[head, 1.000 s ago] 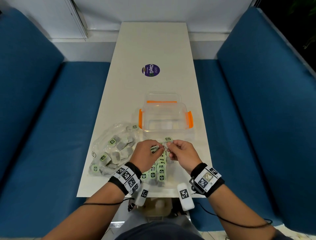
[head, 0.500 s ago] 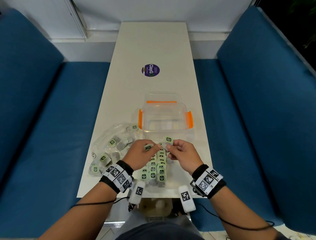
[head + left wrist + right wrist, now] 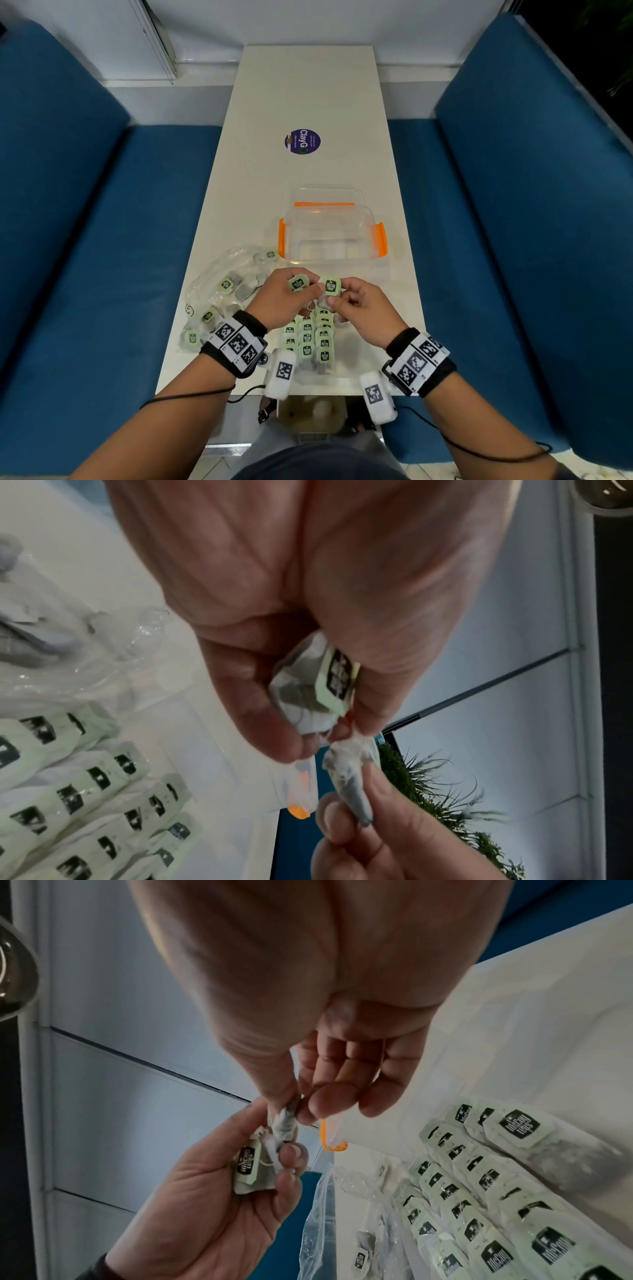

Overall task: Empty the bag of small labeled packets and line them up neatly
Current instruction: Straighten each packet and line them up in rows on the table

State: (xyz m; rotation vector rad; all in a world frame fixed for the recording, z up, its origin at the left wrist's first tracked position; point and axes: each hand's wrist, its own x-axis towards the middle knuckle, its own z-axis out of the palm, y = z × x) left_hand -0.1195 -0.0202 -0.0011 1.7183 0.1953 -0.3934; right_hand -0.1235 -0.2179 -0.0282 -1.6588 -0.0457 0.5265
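Observation:
Two small tea packets with green labels are held just above the table. My left hand [image 3: 301, 291] pinches one packet [image 3: 297, 283], seen crumpled in the left wrist view [image 3: 318, 685]. My right hand [image 3: 334, 298] pinches the other packet [image 3: 331, 286] between thumb and fingers, seen twisted in the right wrist view [image 3: 284, 1121]. The two packets almost touch. Below the hands lie rows of lined-up packets [image 3: 310, 339]. The clear plastic bag [image 3: 226, 287] lies to the left with several packets inside.
A clear lidless container with orange latches [image 3: 382, 240] stands just beyond the hands. A purple round sticker [image 3: 302, 141] lies further up the white table [image 3: 308, 85]. Blue bench seats flank the table on both sides.
Both hands have risen slightly from the rows. The two packets have come apart, one in each hand, and their green labels now face up.

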